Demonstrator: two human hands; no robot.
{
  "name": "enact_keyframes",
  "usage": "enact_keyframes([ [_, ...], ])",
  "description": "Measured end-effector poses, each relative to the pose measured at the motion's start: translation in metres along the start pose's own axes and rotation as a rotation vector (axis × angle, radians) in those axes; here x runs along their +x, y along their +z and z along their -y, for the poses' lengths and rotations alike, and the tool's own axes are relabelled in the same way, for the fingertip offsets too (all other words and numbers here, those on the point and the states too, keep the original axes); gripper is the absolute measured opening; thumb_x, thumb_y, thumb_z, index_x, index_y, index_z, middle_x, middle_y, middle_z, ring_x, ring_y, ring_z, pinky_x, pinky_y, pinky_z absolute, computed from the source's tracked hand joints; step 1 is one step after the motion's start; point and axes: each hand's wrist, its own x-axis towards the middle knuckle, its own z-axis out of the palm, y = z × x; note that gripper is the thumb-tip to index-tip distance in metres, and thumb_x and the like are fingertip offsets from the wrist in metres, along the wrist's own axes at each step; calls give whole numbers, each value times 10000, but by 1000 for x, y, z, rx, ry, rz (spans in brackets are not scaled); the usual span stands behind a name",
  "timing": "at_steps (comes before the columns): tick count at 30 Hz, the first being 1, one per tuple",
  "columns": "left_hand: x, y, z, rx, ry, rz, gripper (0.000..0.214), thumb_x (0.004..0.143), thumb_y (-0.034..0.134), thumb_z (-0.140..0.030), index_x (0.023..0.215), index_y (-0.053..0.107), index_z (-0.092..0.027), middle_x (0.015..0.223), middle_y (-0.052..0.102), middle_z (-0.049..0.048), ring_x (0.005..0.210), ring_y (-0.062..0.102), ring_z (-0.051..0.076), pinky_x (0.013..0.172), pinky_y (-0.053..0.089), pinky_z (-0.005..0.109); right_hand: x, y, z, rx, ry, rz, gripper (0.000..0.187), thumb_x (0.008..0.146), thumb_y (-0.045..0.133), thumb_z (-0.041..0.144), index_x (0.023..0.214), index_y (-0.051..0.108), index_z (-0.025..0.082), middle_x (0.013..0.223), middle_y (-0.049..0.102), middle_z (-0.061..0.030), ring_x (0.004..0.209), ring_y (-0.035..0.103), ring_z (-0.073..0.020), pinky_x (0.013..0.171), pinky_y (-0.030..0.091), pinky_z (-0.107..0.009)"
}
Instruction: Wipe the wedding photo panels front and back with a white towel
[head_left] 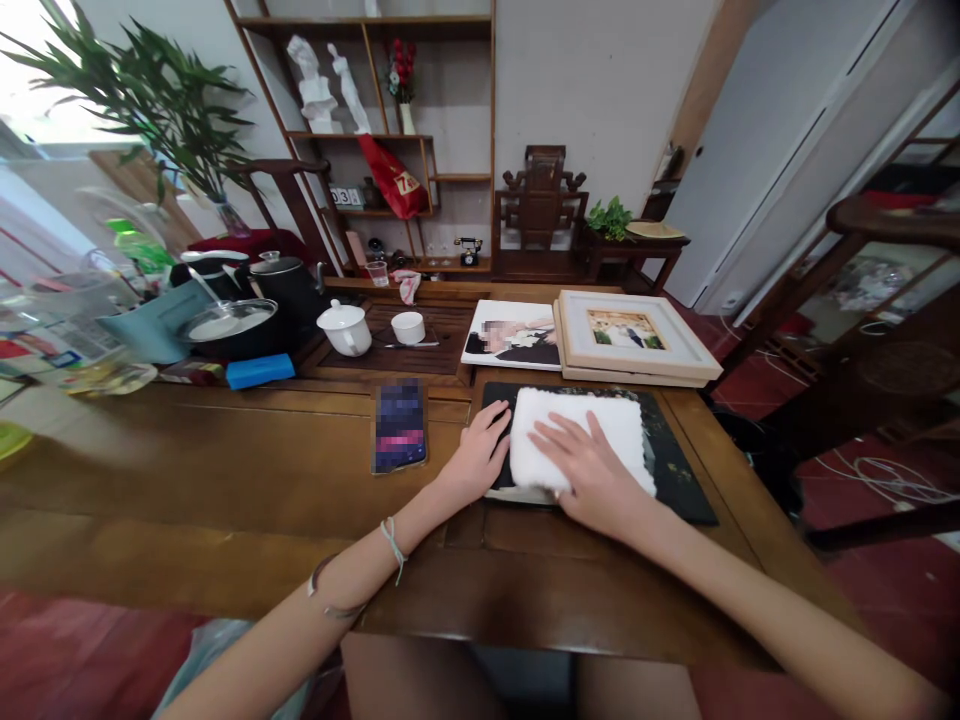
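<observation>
A folded white cloth (525, 440) lies on a dark, flat rectangular panel (679, 480) with a faint pattern, on the wooden table in front of me. My right hand (589, 465) rests flat on the cloth, fingers spread. Along the panel's left edge lies my left hand (484, 450), its fingers stretched out beside the cloth. The panel's middle is hidden under the cloth and my right hand. Left of my left hand, a phone (400, 428) with a lit screen lies on the table.
Behind the panel lie a photo print (517, 335) and stacked framed pictures (637, 338). A white lidded teapot (345, 328) and small white cup (409, 327) stand on a tea tray. Further left are a blue block (260, 371) and a black kettle (279, 285).
</observation>
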Motion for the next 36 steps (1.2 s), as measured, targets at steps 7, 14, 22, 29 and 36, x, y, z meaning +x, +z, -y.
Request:
enact_keyframes([
  [7,0,0,3,2,6,19,452,896,416,-144,1342,489,-161,1458,413,161,1379,353,276,1115,328,522,-34,-8,30,0,-140,145,811,623,545,138,1421,402,161,1486,391,-148,1408,218,-343,1109,37,-645],
  [14,0,-1,-2,24,-1,4,393,951,410,-251,1328,488,-170,1449,425,162,1378,357,276,1104,332,528,36,-14,-48,-39,36,11,574,802,503,229,1371,477,154,1430,468,-149,1350,371,-296,1110,150,-612],
  [22,0,0,-3,44,-17,27,404,949,395,-234,1336,476,-151,1462,406,172,1382,347,284,1098,334,540,27,-8,-35,-73,-23,18,661,718,502,167,1378,464,138,1445,455,-132,1378,313,-310,1117,99,-624],
  [29,0,1,-1,47,0,19,408,943,387,-203,1339,475,-155,1459,410,160,1387,340,277,1119,321,511,-48,-10,17,-50,-196,113,928,529,473,86,1448,356,143,1517,346,-104,1438,140,-308,1125,-3,-621],
  [36,0,-2,-5,64,-28,50,396,959,395,-240,1342,464,-168,1478,387,153,1393,330,277,1104,332,518,-10,-18,-48,37,-125,70,727,685,511,144,1402,436,234,1446,462,-60,1368,353,-254,1137,122,-579],
])
